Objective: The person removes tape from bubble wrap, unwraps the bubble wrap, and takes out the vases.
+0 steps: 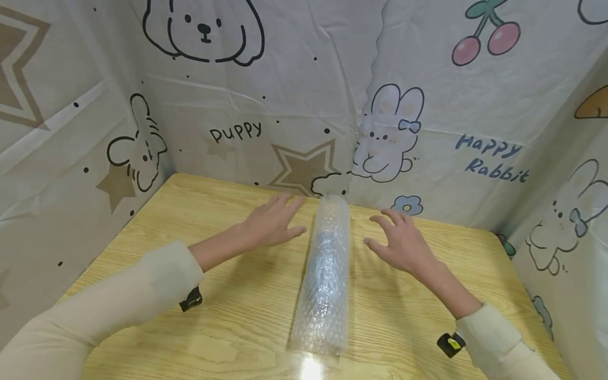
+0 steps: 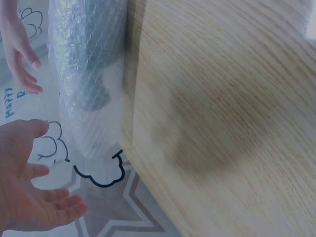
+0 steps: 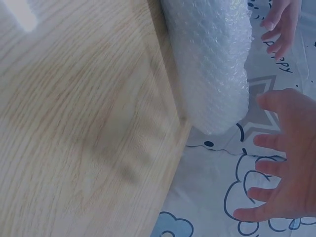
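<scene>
A long roll of bubble wrap (image 1: 325, 274) lies lengthwise on the wooden table, its far end close to the back edge. Something bluish shows faintly through its layers. On its left side my left hand (image 1: 268, 221) hovers above the table, fingers spread and relaxed, thumb pointing at the roll. Opposite it, my right hand (image 1: 401, 240) is held to the right of the roll with its fingers apart and slightly bent. Both hands hold nothing, and gaps separate them from the bubble wrap (image 3: 210, 64). In the left wrist view the left hand (image 2: 34, 182) shows its palm side.
The light wood table (image 1: 228, 327) ends at a printed cloth (image 1: 294, 95) hanging behind it and along both sides. Cartoon animals, stars and lettering cover the cloth. A bright light reflection falls on the table just in front of the roll. Each sleeve carries a small black wrist device (image 1: 450, 344).
</scene>
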`<move>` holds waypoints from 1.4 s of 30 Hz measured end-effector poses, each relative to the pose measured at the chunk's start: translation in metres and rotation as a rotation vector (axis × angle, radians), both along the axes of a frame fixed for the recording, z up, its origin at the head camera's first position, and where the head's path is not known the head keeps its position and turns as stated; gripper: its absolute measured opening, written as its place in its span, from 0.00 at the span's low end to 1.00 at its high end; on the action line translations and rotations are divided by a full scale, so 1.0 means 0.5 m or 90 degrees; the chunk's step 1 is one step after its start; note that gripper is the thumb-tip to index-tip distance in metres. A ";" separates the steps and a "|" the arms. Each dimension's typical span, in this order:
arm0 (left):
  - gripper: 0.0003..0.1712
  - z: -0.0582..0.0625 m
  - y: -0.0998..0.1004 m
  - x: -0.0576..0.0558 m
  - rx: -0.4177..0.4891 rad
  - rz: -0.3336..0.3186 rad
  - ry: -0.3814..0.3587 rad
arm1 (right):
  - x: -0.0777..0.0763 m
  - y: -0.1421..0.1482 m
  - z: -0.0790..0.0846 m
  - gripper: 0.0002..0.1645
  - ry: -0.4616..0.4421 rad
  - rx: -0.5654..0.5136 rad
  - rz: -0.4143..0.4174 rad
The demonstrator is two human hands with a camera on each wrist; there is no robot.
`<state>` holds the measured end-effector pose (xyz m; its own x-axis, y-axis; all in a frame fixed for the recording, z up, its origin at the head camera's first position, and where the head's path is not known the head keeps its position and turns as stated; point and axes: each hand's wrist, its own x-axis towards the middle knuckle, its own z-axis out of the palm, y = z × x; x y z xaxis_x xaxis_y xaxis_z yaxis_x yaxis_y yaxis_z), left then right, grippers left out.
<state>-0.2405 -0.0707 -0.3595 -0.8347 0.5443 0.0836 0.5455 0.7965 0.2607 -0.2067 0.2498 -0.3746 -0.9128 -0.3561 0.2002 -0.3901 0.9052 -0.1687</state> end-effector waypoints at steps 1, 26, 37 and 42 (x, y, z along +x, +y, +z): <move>0.41 -0.002 0.000 0.001 0.001 -0.002 -0.001 | 0.001 -0.001 -0.001 0.33 -0.002 -0.001 0.000; 0.39 -0.029 0.022 0.038 -0.012 -0.045 -0.005 | 0.025 -0.016 -0.020 0.32 -0.033 -0.025 0.016; 0.40 -0.039 0.033 0.050 -0.015 -0.074 0.019 | 0.037 -0.030 -0.024 0.32 -0.057 -0.050 0.031; 0.40 -0.040 0.035 0.056 -0.009 -0.086 0.024 | 0.041 -0.036 -0.024 0.32 -0.053 -0.049 0.040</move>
